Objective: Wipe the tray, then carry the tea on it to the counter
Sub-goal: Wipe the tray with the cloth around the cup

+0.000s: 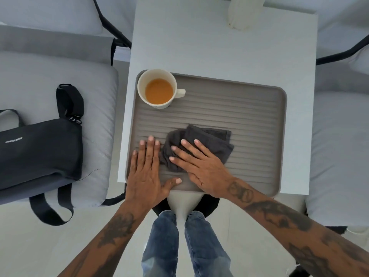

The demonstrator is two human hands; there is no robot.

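A grey ribbed tray [249, 108] lies on a small white table [219, 47]. A cream mug of tea [158, 88] stands in the tray's far left corner, handle pointing right. A dark grey cloth [211, 140] lies crumpled on the tray's near middle. My right hand [197, 166] presses flat on the cloth, fingers spread. My left hand [145, 168] rests flat on the tray's near left corner, just left of the cloth, holding nothing.
A black bag [38, 150] with straps lies on a grey cushioned seat [95, 120] to the left. Another grey seat [339, 146] stands to the right. A pale object [245, 11] sits at the table's far edge. My legs in jeans [179, 240] are below.
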